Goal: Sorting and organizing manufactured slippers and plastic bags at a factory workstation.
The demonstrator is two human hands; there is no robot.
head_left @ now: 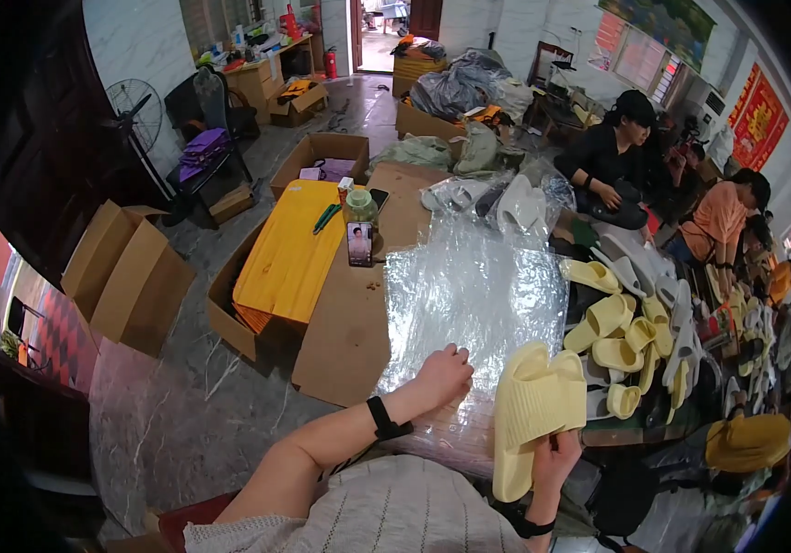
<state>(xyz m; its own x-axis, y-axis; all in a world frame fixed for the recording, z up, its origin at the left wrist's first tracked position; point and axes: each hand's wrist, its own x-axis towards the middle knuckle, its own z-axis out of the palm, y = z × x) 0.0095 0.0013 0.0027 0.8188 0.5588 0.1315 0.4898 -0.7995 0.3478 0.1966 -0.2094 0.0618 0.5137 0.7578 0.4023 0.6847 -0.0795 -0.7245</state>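
Observation:
My right hand (556, 456) grips a pair of pale yellow slippers (538, 396) from below, its fingers partly hidden behind them. The slippers stand on end, pressed together, with ribbed straps toward me. To their left, my left hand (448, 373) is closed, fingers curled onto the near part of clear plastic bags (469, 295) lying flat on the table. Its fingertips appear to pinch the film, though the exact hold is hard to see. Right of the bags lies a heap of loose yellow slippers (603, 318) mixed with grey slippers (630, 267).
A brown cardboard sheet (345, 346) lies left of the bags, bearing a phone (359, 244) propped against a jar (358, 207). Beside it, a yellow board (289, 249) tops a carton. An open box (133, 276) stands on the floor. Co-workers (621, 157) sit at the right.

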